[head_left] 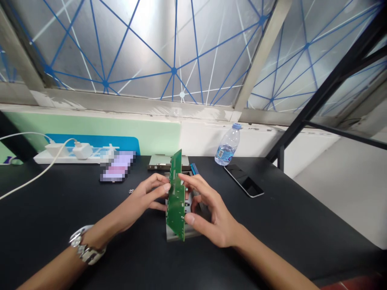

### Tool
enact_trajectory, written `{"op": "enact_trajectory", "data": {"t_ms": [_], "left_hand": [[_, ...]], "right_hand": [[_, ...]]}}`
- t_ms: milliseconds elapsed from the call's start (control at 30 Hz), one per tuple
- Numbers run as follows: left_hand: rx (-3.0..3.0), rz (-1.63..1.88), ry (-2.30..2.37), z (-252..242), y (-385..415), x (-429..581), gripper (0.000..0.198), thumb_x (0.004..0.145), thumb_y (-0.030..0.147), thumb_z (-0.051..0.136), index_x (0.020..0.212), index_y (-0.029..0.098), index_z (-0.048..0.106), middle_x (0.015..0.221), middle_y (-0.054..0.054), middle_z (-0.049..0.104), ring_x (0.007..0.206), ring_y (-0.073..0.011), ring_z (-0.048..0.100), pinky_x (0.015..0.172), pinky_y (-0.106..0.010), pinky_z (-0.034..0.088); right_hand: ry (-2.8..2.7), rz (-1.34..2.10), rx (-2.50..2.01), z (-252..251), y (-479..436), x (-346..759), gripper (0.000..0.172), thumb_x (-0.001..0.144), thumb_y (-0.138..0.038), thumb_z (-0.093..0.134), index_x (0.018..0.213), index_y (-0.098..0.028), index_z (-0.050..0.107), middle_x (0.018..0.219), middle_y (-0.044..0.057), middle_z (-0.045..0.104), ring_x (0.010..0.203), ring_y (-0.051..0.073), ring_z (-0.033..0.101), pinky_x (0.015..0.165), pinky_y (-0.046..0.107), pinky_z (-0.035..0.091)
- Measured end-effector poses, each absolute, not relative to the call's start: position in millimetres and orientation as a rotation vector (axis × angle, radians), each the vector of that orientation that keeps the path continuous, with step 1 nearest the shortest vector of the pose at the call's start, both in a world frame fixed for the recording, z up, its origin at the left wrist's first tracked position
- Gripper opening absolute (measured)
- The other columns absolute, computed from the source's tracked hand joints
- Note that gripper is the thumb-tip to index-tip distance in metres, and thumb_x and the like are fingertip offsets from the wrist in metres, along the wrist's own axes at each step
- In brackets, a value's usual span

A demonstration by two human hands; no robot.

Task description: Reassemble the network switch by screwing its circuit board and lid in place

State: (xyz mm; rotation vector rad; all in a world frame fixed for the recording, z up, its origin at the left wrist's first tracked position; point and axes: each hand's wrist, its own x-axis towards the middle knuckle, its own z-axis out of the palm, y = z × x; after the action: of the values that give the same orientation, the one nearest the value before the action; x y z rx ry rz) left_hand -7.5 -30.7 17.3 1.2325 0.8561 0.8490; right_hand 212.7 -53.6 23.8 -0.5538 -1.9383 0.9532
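Black tabletop (287, 225): left hand (151, 191) and right hand (213, 209) hold green board (175, 203) by edges over metal frame (192, 232); slackened grip might drop it.

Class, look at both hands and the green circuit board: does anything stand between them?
Nothing visible does. The left hand and right hand hold the green circuit board from its left and right sides. The metal casing lies below it. Some fingertips are hidden, so contact there can't be checked.
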Motion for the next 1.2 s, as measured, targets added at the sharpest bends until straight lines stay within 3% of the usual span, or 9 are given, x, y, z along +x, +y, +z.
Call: {"op": "enact_trajectory", "data": {"t_ms": [167,333,467,633,800,900,1000,1100,1200], "left_hand": [[1.223,0.926,1.016,18,-24,-13,0.031,0.088,0.048,0.065,0.093,0.019,0.055,0.094,-0.004,0.060,0.087,-0.0212,0.064,0.066,-0.034,0.061],[1.222,0.977,1.051,22,-21,-17,0.032,0.083,0.046,0.071,0.087,0.018,0.056,0.077,0.000,0.055,0.065,-0.0138,0.058,0.045,-0.021,0.052],[1.213,1.014,0.955,26,-21,-19,0.030,0.084,0.043,0.072,0.088,0.018,0.057,0.074,0.001,0.056,0.063,-0.0120,0.057,0.046,-0.019,0.053],[1.118,0.957,0.815,21,-21,-18,0.028,0.085,0.040,0.073,0.090,0.017,0.057,0.068,0.003,0.055,0.056,-0.0085,0.052,0.048,-0.018,0.051],[1.050,0.954,0.729,12,-25,-11,0.028,0.087,0.037,0.071,0.103,0.017,0.059,0.086,-0.003,0.064,0.069,-0.0124,0.059,0.055,-0.022,0.049],[1.021,1.000,0.699,8,-30,-3,0.036,0.090,0.040,0.067,0.117,0.018,0.060,0.108,-0.009,0.068,0.095,-0.0213,0.064,0.075,-0.030,0.051],[0.966,0.979,0.647,6,-37,4,0.051,0.089,0.051,0.065,0.130,0.021,0.057,0.123,-0.011,0.067,0.115,-0.0290,0.059,0.093,-0.040,0.047],[0.916,0.925,0.569,5,-43,10,0.062,0.087,0.061,0.062,0.137,0.025,0.053,0.127,-0.011,0.067,0.119,-0.0325,0.058,0.098,-0.045,0.045],[0.896,0.906,0.529,5,-46,14,0.066,0.086,0.067,0.058,0.138,0.028,0.053,0.128,-0.011,0.067,0.121,-0.0330,0.058,0.101,-0.045,0.044]], "right_hand": [[-1.916,1.025,-0.622,22,-50,219,0.065,0.084,-0.023,0.062,0.147,-0.028,0.043,0.117,0.010,0.051,0.098,0.023,0.053,0.068,0.033,0.053],[-1.843,1.014,-0.778,17,-46,220,0.052,0.080,-0.021,0.059,0.132,-0.025,0.055,0.114,0.009,0.058,0.094,0.023,0.056,0.073,0.037,0.050],[-1.767,1.023,-0.941,15,-45,213,0.045,0.081,-0.015,0.059,0.124,-0.023,0.053,0.101,0.005,0.055,0.085,0.018,0.054,0.070,0.032,0.047],[-1.722,1.197,-0.879,15,-48,205,0.043,0.084,-0.012,0.056,0.123,-0.025,0.042,0.109,0.005,0.054,0.096,0.018,0.056,0.078,0.032,0.048],[-1.686,1.331,-0.828,18,-52,205,0.044,0.091,-0.021,0.058,0.129,-0.027,0.037,0.119,0.007,0.052,0.107,0.019,0.055,0.090,0.036,0.046],[-1.649,1.436,-0.713,19,-53,205,0.055,0.089,-0.033,0.067,0.133,-0.027,0.035,0.126,0.009,0.049,0.113,0.020,0.054,0.099,0.040,0.044],[-1.621,1.492,-0.598,17,-56,201,0.081,0.078,-0.034,0.080,0.142,-0.031,0.029,0.137,0.010,0.044,0.123,0.023,0.051,0.105,0.043,0.042],[-1.629,1.474,-0.564,15,-59,195,0.103,0.069,-0.028,0.087,0.148,-0.033,0.022,0.149,0.012,0.035,0.135,0.026,0.043,0.113,0.047,0.034],[-1.645,1.499,-0.531,16,-61,192,0.115,0.065,-0.024,0.090,0.153,-0.034,0.016,0.150,0.011,0.038,0.133,0.027,0.047,0.114,0.049,0.033]]}}
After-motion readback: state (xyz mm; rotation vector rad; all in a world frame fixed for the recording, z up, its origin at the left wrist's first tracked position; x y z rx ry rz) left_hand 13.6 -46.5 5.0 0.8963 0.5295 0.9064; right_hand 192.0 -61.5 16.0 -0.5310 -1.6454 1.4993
